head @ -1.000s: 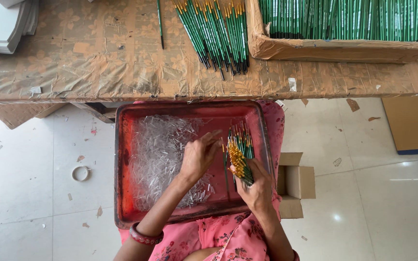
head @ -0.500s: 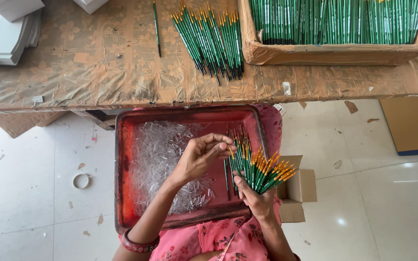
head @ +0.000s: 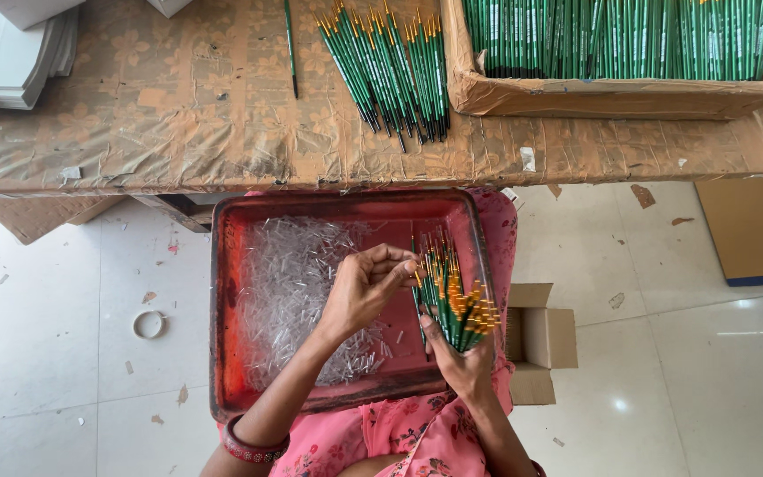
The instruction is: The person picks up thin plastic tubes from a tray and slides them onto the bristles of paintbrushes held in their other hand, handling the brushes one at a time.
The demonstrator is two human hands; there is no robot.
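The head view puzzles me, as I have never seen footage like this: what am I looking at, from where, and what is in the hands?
A camera worn on a person's head looks straight down at their own two bare hands. On their lap rests a red tray holding a heap of small clear plastic tubes. The right hand grips a fanned bunch of thin green brushes with golden ferrules. The left hand pinches at one of them with its fingers. Above is a paper-covered table with a loose pile of brushes and a cardboard box full of more.
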